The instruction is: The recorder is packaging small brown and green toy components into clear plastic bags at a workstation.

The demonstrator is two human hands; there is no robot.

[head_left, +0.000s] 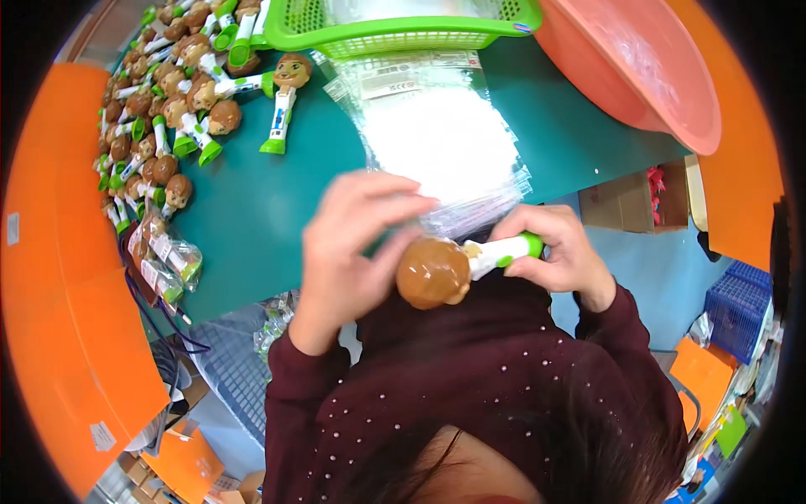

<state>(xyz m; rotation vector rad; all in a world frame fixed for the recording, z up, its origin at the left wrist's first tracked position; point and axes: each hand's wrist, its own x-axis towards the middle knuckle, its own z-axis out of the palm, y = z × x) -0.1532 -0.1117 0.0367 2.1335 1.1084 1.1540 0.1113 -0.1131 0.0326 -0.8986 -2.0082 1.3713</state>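
My right hand point(554, 249) grips a toy figure point(432, 273) by its green foot end, close to my body at the table's front edge. The figure lies sideways, its large brown head toward my left hand and its white body between head and fingers. My left hand point(357, 244) is slightly blurred, its fingers spread over the near edge of a stack of clear plastic bags point(441, 143). Its thumb comes close to the brown head; whether they touch I cannot tell. A similar toy figure point(285, 101) lies alone, left of the bags.
A heap of toy figures point(180, 92) covers the far left of the green table point(243, 218). Bagged figures point(172, 260) lie at its left edge. A green basket point(403, 38) stands behind the bags, a pink basin point(638, 76) at the right. An open cardboard box point(625, 202) sits below.
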